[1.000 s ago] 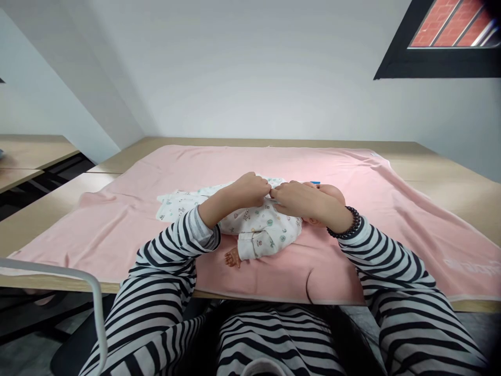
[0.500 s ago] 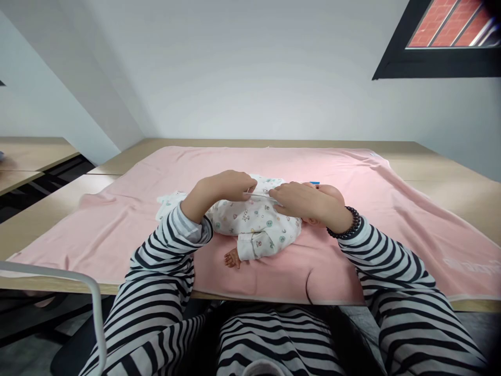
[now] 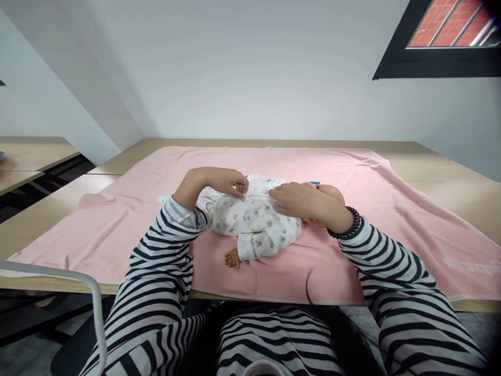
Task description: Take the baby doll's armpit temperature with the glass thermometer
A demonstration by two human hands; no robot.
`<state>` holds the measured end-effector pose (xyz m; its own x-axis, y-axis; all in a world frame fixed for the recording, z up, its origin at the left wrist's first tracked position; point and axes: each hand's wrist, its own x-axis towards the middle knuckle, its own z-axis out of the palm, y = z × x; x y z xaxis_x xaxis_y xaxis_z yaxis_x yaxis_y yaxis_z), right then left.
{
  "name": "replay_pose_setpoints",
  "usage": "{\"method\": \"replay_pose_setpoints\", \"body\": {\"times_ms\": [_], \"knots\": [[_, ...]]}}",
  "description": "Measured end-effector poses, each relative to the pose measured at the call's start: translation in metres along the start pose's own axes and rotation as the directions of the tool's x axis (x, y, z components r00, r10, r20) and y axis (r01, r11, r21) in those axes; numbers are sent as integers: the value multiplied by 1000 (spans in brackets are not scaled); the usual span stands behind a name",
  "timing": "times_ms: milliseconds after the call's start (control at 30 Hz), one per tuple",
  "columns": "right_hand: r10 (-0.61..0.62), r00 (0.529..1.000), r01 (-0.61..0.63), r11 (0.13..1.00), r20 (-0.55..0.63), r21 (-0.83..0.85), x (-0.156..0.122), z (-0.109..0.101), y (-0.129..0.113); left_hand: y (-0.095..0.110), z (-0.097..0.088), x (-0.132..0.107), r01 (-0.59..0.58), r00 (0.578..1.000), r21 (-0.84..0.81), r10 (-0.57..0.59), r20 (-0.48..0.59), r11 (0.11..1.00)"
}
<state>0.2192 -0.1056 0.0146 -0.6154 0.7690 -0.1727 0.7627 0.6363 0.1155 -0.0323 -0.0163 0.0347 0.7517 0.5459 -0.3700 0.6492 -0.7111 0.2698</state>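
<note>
A baby doll (image 3: 331, 192) lies on its back on a pink blanket (image 3: 250, 282), head to the right. It wears a white printed romper (image 3: 250, 222). My left hand (image 3: 229, 181) is over the romper's front at belly height, fingers curled in; what they hold, if anything, is hidden. My right hand (image 3: 299, 199) rests on the upper chest near the neck, fingertips pinched at the romper's front edge. A pale line of cloth runs between the two hands. The doll's near hand (image 3: 233, 258) lies palm up on the blanket. My right forearm partly covers its head.
The blanket covers most of a wooden table (image 3: 442, 162) against a white wall. A small blue item (image 3: 314, 183) shows beyond the doll's head. At lower left a white curved bar (image 3: 96, 297) rises by the table's edge. A dark-framed window (image 3: 434, 62) is at upper right.
My left hand has moved a little left along the romper's front, toward the doll's legs, its wrist turning. My right hand and the doll have stayed in place.
</note>
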Motion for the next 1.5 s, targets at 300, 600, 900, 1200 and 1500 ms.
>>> {"method": "replay_pose_setpoints", "body": {"times_ms": [300,600,900,1200,1500], "knots": [[17,1000,-17,1000,-2,-2,1,1,-1,3,3,9,81,994,43,-78,-76,996],[23,1000,-23,1000,14,-15,0,-2,-3,20,9,10,107,985,218,-74,-153,970],[4,1000,-4,1000,27,-10,-1,-4,-3,29,10,8,135,980,249,-93,-174,959],[8,1000,-9,1000,25,18,-2,-5,-3,52,11,7,153,981,385,-91,-172,910],[14,1000,-14,1000,20,20,-4,-6,2,33,9,3,117,979,273,-64,-195,955]]}}
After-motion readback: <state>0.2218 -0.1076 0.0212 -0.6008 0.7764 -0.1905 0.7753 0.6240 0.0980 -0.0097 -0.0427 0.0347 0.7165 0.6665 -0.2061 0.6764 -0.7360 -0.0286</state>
